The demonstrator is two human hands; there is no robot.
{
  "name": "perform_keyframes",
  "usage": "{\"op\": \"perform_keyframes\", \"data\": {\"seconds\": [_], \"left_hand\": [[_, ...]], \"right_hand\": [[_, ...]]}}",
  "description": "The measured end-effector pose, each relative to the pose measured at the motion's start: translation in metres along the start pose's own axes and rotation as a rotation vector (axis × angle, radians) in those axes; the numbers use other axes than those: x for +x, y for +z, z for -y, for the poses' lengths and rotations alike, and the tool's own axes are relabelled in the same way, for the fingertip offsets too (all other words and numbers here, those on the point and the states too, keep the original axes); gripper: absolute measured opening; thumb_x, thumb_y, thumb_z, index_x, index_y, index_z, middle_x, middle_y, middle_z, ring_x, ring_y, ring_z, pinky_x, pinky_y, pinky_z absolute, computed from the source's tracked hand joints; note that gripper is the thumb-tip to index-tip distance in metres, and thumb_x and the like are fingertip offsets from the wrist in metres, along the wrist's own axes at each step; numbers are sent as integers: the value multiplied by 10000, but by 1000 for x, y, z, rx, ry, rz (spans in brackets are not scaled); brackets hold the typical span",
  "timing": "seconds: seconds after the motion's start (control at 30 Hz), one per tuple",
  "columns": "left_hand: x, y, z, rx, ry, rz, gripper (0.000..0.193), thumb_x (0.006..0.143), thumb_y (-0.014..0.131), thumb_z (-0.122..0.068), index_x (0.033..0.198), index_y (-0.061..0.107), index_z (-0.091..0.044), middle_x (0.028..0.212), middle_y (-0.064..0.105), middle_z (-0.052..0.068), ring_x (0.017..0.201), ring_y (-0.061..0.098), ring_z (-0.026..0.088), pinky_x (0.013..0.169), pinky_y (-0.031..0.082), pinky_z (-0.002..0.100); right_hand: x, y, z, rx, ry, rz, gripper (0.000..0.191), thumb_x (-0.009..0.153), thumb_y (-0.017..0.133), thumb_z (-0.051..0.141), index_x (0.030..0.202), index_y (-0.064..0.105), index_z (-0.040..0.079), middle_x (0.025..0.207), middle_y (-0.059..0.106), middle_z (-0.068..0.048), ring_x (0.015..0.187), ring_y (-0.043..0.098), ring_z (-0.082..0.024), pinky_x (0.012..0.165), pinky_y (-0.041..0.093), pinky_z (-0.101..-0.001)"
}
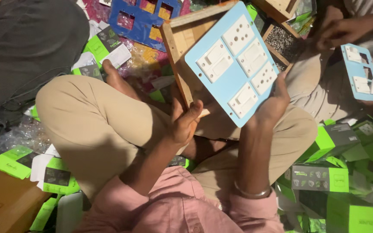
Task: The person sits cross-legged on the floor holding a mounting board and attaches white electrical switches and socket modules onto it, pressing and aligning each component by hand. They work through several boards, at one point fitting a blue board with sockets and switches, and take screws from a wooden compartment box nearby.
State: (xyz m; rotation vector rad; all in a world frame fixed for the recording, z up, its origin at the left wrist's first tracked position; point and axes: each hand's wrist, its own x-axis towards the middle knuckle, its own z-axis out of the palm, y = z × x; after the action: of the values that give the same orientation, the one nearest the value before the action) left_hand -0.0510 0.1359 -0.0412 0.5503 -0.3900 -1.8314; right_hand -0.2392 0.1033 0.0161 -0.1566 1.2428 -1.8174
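Note:
A light blue switch plate (232,75) with white switches and sockets fitted in it lies tilted against an open wooden box (182,36) over my crossed legs. My right hand (273,103) grips the plate's lower right edge. My left hand (184,121) steadies the wooden box at its lower left corner, fingers curled on the frame. A metal bangle circles my right wrist.
Another person sits at the right, their hands (337,30) on a second blue plate (359,71) with white switches. A dark blue plate (141,17) with cut-outs lies at the top. Green and grey cartons (320,177) litter the floor. A cardboard box (1,203) sits at the lower left.

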Motion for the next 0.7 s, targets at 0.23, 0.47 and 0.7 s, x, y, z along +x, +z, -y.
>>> {"op": "perform_keyframes", "data": {"seconds": [0.23, 0.47, 0.7], "left_hand": [[-2, -6, 10, 145, 63, -37, 777, 1060, 674, -249, 1663, 203, -110, 1233, 460, 1, 910, 427, 72, 770, 393, 217], [-10, 10, 2, 272, 123, -24, 733, 1064, 653, -332, 1619, 247, -76, 1271, 496, 18, 995, 500, 89, 832, 457, 243], [-10, 18, -1, 239, 114, -33, 842, 1069, 651, -396, 1656, 146, -65, 1213, 528, 83, 943, 506, 108, 775, 458, 248]], "right_hand": [[-9, -10, 7, 148, -13, 127, 487, 1117, 386, 293, 1343, 544, -109, 1319, 643, -252, 1194, 671, -348, 1090, 533, -450], [-18, -1, -11, 171, 0, 22, 518, 1087, 358, 316, 1364, 535, -84, 1326, 644, -236, 1218, 645, -355, 1110, 503, -471], [-39, 6, -36, 305, 25, -56, 462, 1097, 405, 306, 1384, 536, -31, 1353, 620, -171, 1250, 602, -310, 1125, 462, -459]]}}
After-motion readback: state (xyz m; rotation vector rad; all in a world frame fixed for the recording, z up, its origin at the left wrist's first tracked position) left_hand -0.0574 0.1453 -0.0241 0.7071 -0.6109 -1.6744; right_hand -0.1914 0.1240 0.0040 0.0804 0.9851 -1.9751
